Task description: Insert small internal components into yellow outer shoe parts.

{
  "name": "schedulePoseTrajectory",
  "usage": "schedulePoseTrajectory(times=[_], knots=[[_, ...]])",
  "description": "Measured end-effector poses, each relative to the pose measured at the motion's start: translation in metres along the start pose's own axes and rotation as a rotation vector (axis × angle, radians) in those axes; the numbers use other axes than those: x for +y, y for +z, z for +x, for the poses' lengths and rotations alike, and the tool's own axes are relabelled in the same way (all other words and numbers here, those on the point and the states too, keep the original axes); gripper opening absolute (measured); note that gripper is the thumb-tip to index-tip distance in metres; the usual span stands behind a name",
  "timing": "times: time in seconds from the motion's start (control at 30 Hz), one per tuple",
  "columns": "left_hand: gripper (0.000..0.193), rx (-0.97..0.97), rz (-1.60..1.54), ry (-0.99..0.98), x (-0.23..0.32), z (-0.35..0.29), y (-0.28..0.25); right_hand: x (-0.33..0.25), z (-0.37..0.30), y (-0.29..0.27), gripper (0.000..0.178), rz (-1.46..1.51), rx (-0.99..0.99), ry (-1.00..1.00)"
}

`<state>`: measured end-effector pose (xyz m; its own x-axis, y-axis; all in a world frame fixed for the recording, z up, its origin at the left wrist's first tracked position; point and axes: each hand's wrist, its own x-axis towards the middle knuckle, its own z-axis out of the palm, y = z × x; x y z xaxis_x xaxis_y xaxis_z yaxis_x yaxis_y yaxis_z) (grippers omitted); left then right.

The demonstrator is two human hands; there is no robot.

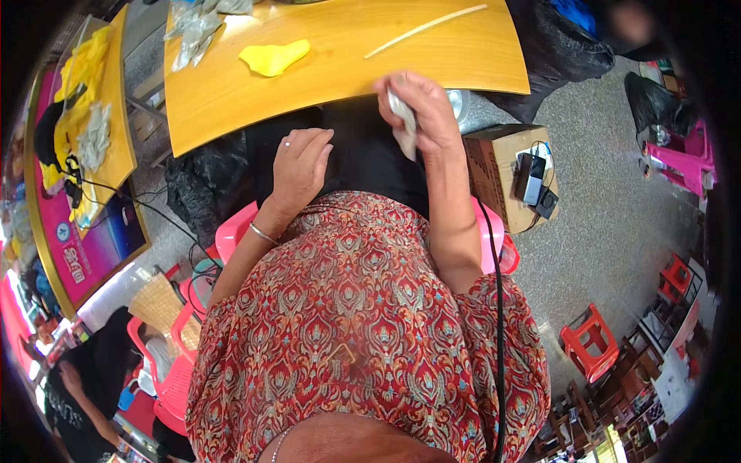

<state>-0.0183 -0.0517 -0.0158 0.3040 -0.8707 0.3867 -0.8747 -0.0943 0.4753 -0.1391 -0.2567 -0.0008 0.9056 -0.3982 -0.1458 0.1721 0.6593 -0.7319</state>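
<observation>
Fingers, right hand [427, 114]: curled closed around a pale cloth, gripping it near the table's edge; the tight wrap probably keeps the soft thing from slipping.
Fingers, left hand [301, 166]: loosely straight, holding nothing visible, palm down on the lap, seemingly at rest.
Table [231, 100]: yellow-brown, its near edge just in front of both hands, perhaps drawn close so that its top is in easy reach.
Black lap covering [359, 158]: under the left fingers, maybe guarding the clothes.
Cardboard box [490, 174]: to the right of the right fingers, apparently serving as a stand for a small grey device [529, 181].
Grey bundle [197, 35]: well beyond the left fingers, on the table, perhaps pushed aside.
Yellow cloth [274, 58]: beyond the left fingers, lying alone, likely easy to pick up there.
Pale cloth [404, 127]: inside the right fingers, its lower end hanging out below them.
Thin strip [424, 31]: beyond the right fingers, slanting, touched by neither hand.
</observation>
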Motion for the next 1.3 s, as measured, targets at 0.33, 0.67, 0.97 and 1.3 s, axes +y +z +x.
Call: schedulePoseTrajectory(times=[0.33, 0.67, 0.97, 1.3], knots=[[0.043, -0.095, 0.225, -0.115, -0.019, 0.005, 0.018, 0.12, 0.019, -0.183, 0.024, 0.27, 0.71, 0.105], [0.041, -0.291, 0.411, -0.209, -0.037, -0.017, 0.036, 0.091, 0.078, -0.21, 0.058, 0.215, 1.214, 0.328], [0.034, -0.426, 0.44, -0.239, -0.04, -0.015, 0.044, 0.117, 0.099, -0.257, 0.056, 0.369, 1.288, 0.284], [0.04, -0.506, 0.441, -0.308, -0.044, -0.018, 0.046, 0.16, 0.086, -0.263, 0.055, 0.467, 1.369, 0.312]])
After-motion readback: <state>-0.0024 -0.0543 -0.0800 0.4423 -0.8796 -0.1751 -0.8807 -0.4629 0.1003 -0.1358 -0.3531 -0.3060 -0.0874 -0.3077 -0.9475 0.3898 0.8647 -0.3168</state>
